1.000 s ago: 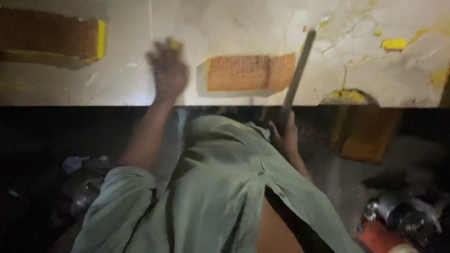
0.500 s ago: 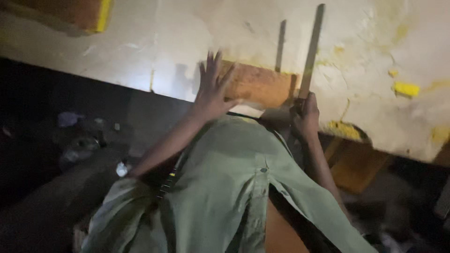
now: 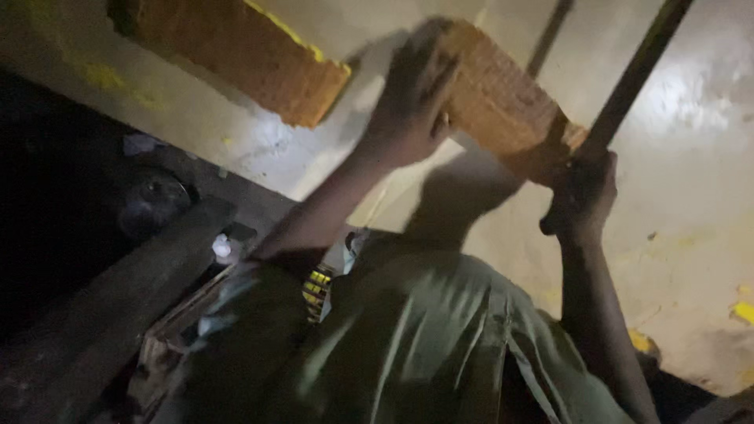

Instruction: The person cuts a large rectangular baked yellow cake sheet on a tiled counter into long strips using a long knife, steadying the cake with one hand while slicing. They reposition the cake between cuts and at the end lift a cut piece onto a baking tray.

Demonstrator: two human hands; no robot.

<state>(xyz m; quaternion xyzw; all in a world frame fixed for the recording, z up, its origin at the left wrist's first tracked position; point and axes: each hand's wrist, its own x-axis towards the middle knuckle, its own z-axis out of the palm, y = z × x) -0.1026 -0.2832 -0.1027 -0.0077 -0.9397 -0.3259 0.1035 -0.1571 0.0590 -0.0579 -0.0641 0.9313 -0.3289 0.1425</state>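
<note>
My left hand (image 3: 412, 102) lies on the left end of an orange brick (image 3: 510, 110) that sits against a pale, stained wall (image 3: 691, 196), fingers curled over its top edge. My right hand (image 3: 581, 196) is closed around a long dark rod (image 3: 636, 71) that runs up and to the right past the brick's right end. My green shirt (image 3: 424, 345) fills the lower middle of the view.
A second, longer orange brick with a yellow edge (image 3: 236, 55) sticks out of the wall at the upper left. Dark wooden planks (image 3: 118, 314), a round dark object (image 3: 153, 200) and a small white scrap (image 3: 222, 247) lie at the lower left. Yellow paint spots (image 3: 742, 312) mark the wall at right.
The view has closed in on the wall and tilted. My left hand went from a flat, splayed touch to curling over the brick's end. My right hand keeps its grip on the rod.
</note>
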